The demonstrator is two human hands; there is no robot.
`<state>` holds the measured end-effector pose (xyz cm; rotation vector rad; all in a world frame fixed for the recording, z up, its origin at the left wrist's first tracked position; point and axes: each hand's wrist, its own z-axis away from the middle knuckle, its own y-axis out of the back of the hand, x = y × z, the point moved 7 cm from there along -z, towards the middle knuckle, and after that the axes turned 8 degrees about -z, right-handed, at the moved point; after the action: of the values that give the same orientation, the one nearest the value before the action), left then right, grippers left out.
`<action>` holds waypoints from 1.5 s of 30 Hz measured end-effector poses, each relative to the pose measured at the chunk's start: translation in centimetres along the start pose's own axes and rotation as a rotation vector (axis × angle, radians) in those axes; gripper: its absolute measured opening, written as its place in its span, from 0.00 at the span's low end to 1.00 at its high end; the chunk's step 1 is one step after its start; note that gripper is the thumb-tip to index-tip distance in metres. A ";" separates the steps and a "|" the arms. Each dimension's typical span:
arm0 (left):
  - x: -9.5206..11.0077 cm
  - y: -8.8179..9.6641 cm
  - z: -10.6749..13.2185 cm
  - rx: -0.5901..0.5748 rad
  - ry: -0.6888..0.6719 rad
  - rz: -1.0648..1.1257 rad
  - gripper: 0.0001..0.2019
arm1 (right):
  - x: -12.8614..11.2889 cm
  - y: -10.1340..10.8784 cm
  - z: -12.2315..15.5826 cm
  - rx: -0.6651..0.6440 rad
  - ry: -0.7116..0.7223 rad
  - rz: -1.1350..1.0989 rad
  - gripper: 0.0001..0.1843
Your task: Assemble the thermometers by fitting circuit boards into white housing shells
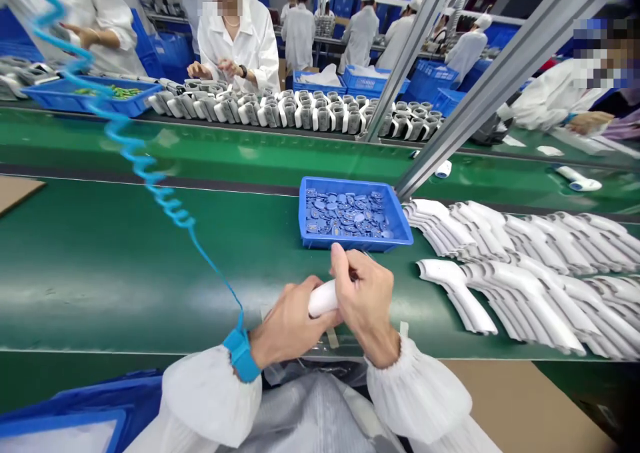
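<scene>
A white plastic housing piece [324, 298] is held between my two hands, low over the green bench. My left hand [295, 323] is closed around it, with a blue wrist strap [243, 354] on that wrist. My right hand [364, 293] is closed at its upper right end, thumb pointing up. The curled fingers hide that end, so I cannot tell if a small part is in them too. Just beyond my hands stands a blue tray [357, 244] with many small blue plastic pieces [345, 213].
Rows of white curved housing shells [525, 293] lie on the right. A coiled blue cord [167, 203] runs from the strap to the upper left. A slanted metal post [450, 106] rises behind the tray. Across the belt, co-workers [240, 40] stand behind rows of grey-white parts [300, 112].
</scene>
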<state>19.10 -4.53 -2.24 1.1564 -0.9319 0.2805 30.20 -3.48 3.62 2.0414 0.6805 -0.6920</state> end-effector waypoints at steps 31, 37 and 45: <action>-3.6 8.7 1.5 0.115 0.148 -0.127 0.17 | 3.6 -4.5 -9.1 -0.548 -0.079 -0.148 0.17; -1.4 8.1 0.4 0.346 0.056 0.076 0.17 | 1.1 -2.8 -2.9 -0.533 -0.465 -0.866 0.19; 0.1 7.9 0.6 0.351 -0.048 0.013 0.18 | -1.9 0.7 -1.9 -0.215 0.181 -0.431 0.15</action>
<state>13.88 -1.72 3.07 1.4841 -0.9556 0.4407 29.73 -2.63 6.23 1.7860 1.2681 -0.6443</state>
